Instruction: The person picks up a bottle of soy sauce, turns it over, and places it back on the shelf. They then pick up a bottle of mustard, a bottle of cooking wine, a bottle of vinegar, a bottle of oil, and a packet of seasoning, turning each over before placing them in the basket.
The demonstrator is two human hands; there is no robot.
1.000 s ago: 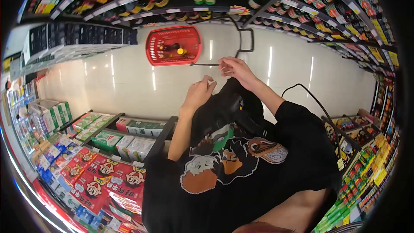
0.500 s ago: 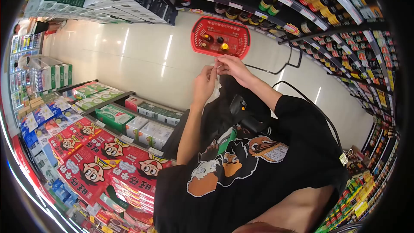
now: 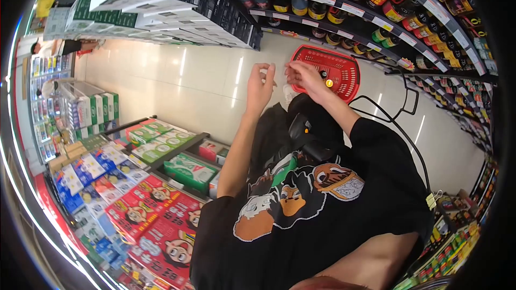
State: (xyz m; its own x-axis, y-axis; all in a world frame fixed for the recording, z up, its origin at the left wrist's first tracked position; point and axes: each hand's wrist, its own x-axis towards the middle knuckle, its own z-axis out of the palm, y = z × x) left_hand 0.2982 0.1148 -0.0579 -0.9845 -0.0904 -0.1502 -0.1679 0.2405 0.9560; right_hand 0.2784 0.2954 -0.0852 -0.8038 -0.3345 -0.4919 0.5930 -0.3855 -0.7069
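My left hand (image 3: 262, 87) is raised in front of my body, its fingers loosely bent and apart from the thumb, with nothing visible in it. To its right, my right hand (image 3: 307, 78) hovers with its fingers loosely bent and spread, also holding nothing I can see. A gap separates the two hands. Nearest to my right hand is a red plastic shopping basket (image 3: 345, 71) on the floor, partly covered by that hand and forearm. Inside it show a yellow-capped bottle (image 3: 329, 83) and a dark cap (image 3: 323, 74).
Shelves of bottled sauces (image 3: 344, 13) line the far and right sides. Stacked cartons (image 3: 183, 0) stand at the upper left. Red gift boxes (image 3: 156, 209) and a green box (image 3: 189, 172) lie on a display at the left. Pale tiled floor (image 3: 209, 80) runs between them.
My hands were together with fingertips touching; now they are apart. The view has shifted, so the basket and shelves appear further right. The basket is now partly behind my right hand.
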